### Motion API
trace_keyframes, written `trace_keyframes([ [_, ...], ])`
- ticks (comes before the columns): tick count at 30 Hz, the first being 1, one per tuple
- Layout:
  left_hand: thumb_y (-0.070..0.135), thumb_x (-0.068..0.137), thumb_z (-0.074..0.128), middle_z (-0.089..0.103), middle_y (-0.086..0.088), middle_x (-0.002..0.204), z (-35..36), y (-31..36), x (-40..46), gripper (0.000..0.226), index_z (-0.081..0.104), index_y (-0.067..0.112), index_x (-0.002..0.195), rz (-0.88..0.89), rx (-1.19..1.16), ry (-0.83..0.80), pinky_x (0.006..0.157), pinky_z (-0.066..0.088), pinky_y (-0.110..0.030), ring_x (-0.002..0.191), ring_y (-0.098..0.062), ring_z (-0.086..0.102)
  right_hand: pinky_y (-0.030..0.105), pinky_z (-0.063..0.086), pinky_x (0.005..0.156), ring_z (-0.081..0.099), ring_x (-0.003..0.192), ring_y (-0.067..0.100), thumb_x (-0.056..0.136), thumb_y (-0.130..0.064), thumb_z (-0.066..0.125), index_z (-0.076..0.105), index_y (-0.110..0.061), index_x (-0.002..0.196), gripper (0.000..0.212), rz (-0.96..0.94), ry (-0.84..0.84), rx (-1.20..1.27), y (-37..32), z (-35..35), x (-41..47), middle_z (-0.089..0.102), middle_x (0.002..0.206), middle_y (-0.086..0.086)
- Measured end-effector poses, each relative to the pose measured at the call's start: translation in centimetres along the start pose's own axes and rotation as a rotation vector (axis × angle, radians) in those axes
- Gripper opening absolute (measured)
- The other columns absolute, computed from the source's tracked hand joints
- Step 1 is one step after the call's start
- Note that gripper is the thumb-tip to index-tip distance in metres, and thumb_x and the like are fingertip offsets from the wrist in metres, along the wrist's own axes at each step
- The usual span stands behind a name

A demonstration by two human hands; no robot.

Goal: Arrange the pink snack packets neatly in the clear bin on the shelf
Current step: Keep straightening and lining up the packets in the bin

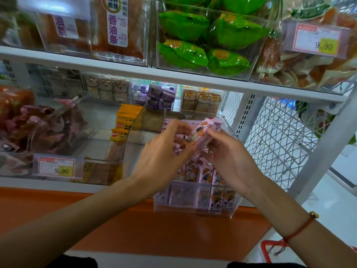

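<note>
- The clear bin [197, 207] sits at the shelf's front edge; its frosted front blurs the lower pink packets [204, 174], so no count is possible.
- Above it, the left hand [164, 151] and right hand [229, 157] both pinch one tilted pink packet [201, 135], hiding the packets beneath.
- Two price tags [56, 167] read 9.90; green packs [202, 37] fill a bin above.

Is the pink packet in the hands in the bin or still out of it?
Out: the pink packet is held tilted above the clear bin.
</note>
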State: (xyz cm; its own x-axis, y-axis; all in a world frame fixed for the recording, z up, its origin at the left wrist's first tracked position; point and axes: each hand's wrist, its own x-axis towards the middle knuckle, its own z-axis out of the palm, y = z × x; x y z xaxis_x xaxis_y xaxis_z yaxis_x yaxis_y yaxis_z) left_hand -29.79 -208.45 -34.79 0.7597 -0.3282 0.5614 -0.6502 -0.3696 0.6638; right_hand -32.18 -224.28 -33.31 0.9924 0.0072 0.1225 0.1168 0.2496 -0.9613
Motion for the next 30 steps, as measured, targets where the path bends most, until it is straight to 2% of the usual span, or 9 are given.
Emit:
trace_keyframes([
  [5, 0.030, 0.091, 0.063, 0.054, 0.013, 0.133, 0.2, -0.5, 0.1, 0.038, 0.053, 0.028, 0.128, 0.052, 0.098, 0.004, 0.092, 0.043, -0.017, 0.112, 0.002, 0.049, 0.025, 0.054, 0.073, 0.069, 0.091, 0.015, 0.082, -0.023, 0.064, 0.063, -0.009, 0.111, 0.033, -0.094, 0.091, -0.098, 0.0, 0.0, -0.1, 0.071, 0.094, 0.002],
  [8, 0.034, 0.085, 0.069, 0.058, 0.016, 0.121, 0.0, -0.5, 0.5, 0.042, 0.057, 0.030, 0.125, 0.063, 0.118, 0.020, 0.088, 0.045, -0.018, 0.105, 0.002, 0.052, 0.027, 0.055, 0.080, 0.069, 0.095, 0.012, 0.076, -0.025, 0.070, 0.062, -0.013, 0.115, 0.042, -0.152, 0.169, -0.186, 0.1, 0.2, -0.2, 0.072, 0.102, 0.000],
  [12, 0.032, 0.092, 0.059, 0.066, 0.018, 0.106, -1.0, -0.6, 1.1, 0.031, 0.060, 0.030, 0.122, -0.022, -0.050, -0.029, 0.083, 0.055, -0.025, 0.095, 0.004, 0.061, 0.039, 0.053, 0.091, 0.067, 0.102, 0.017, 0.067, -0.029, 0.074, 0.064, -0.017, 0.113, 0.048, -0.161, 0.178, -0.271, -0.2, 0.3, -0.2, 0.071, 0.107, 0.001],
  [16, 0.044, 0.085, 0.060, 0.069, 0.013, 0.106, -1.3, -0.4, 1.2, 0.041, 0.064, 0.026, 0.121, -0.057, -0.148, -0.159, 0.082, 0.055, -0.023, 0.093, 0.001, 0.064, 0.038, 0.056, 0.086, 0.069, 0.097, 0.015, 0.061, -0.039, 0.076, 0.065, -0.021, 0.105, 0.049, -0.123, 0.290, -0.290, 0.1, 0.2, -0.2, 0.072, 0.101, 0.001],
  [18, 0.049, 0.079, 0.058, 0.073, 0.012, 0.096, -1.3, 0.0, 1.1, 0.041, 0.068, 0.026, 0.111, -0.100, -0.249, -0.216, 0.074, 0.055, -0.018, 0.085, 0.000, 0.067, 0.035, 0.055, 0.083, 0.070, 0.090, 0.014, 0.057, -0.044, 0.075, 0.064, -0.014, 0.108, 0.060, -0.051, 0.304, -0.261, 0.1, 0.3, -0.1, 0.073, 0.093, 0.000],
  [21, 0.049, 0.076, 0.060, 0.072, 0.018, 0.076, -1.4, 0.2, 1.3, 0.032, 0.070, 0.028, 0.099, -0.163, -0.345, -0.263, 0.060, 0.049, -0.009, 0.071, 0.002, 0.068, 0.024, 0.053, 0.065, 0.071, 0.070, 0.008, 0.057, -0.042, 0.076, 0.063, -0.008, 0.108, 0.063, 0.028, 0.302, -0.177, 0.0, 0.5, -0.1, 0.073, 0.071, -0.006],
  [23, 0.050, 0.074, 0.062, 0.072, 0.019, 0.076, -1.5, 0.1, 1.4, 0.032, 0.070, 0.030, 0.097, -0.201, -0.363, -0.295, 0.059, 0.049, -0.009, 0.070, 0.002, 0.068, 0.026, 0.052, 0.068, 0.070, 0.068, 0.008, 0.055, -0.043, 0.077, 0.062, -0.010, 0.109, 0.065, 0.039, 0.307, -0.178, 0.0, 0.6, -0.1, 0.072, 0.069, -0.006],
  [26, 0.044, 0.077, 0.064, 0.073, 0.016, 0.082, -1.6, 0.2, 1.4, 0.025, 0.070, 0.031, 0.097, -0.204, -0.378, -0.296, 0.062, 0.051, -0.010, 0.073, 0.000, 0.068, 0.033, 0.053, 0.083, 0.071, 0.079, 0.012, 0.058, -0.046, 0.075, 0.062, -0.014, 0.112, 0.064, 0.011, 0.299, -0.222, 0.1, 0.6, -0.1, 0.074, 0.084, -0.002],
  [30, 0.040, 0.087, 0.060, 0.067, 0.021, 0.103, -2.0, 0.2, 1.5, 0.030, 0.062, 0.034, 0.116, -0.019, -0.086, -0.164, 0.082, 0.054, -0.021, 0.093, 0.004, 0.062, 0.028, 0.055, 0.082, 0.068, 0.100, 0.015, 0.067, -0.034, 0.072, 0.056, -0.018, 0.123, 0.061, -0.124, 0.184, -0.204, -0.5, 0.6, -0.3, 0.069, 0.110, 0.004],
])
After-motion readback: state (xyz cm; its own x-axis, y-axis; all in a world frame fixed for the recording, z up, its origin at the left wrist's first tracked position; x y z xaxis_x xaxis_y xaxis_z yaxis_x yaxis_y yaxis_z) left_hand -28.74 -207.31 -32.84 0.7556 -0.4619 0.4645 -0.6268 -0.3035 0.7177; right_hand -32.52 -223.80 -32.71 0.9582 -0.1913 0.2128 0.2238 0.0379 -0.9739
